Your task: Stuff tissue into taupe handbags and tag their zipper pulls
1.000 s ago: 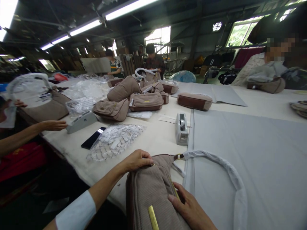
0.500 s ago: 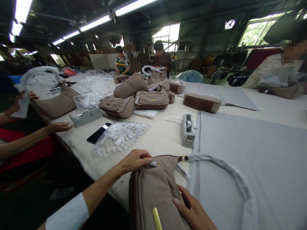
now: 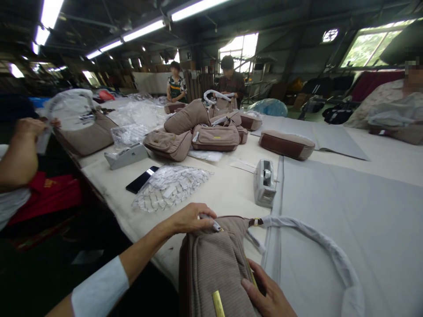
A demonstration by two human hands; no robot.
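Note:
A taupe ribbed handbag [image 3: 218, 259] with brown sides and a gold bar lies at the table's near edge. At its far end my left hand [image 3: 191, 218] is closed, pinching a zipper pull [image 3: 213, 223] wrapped in white. My right hand [image 3: 269, 290] grips the bag's right side by the gold-toned zipper, thumb on top of the fabric and some fingers hidden behind the edge. From a gold ring at the far corner, the shoulder strap [image 3: 317, 235], wrapped in white, curves out to the right.
Beyond lie a tape dispenser [image 3: 265, 182], a patterned plastic bag [image 3: 172, 187], a phone [image 3: 142, 179] and a second dispenser [image 3: 127, 156]. Several finished handbags [image 3: 216, 136] are piled farther back. Grey sheets [image 3: 357, 207] cover the right side. Co-workers stand around the table; one person's arm [image 3: 20, 149] is at left.
The view has shifted slightly, moving the scene to the right. My hands keep their places on the handbag. At left, the co-worker's outstretched hand has drawn back from the table.

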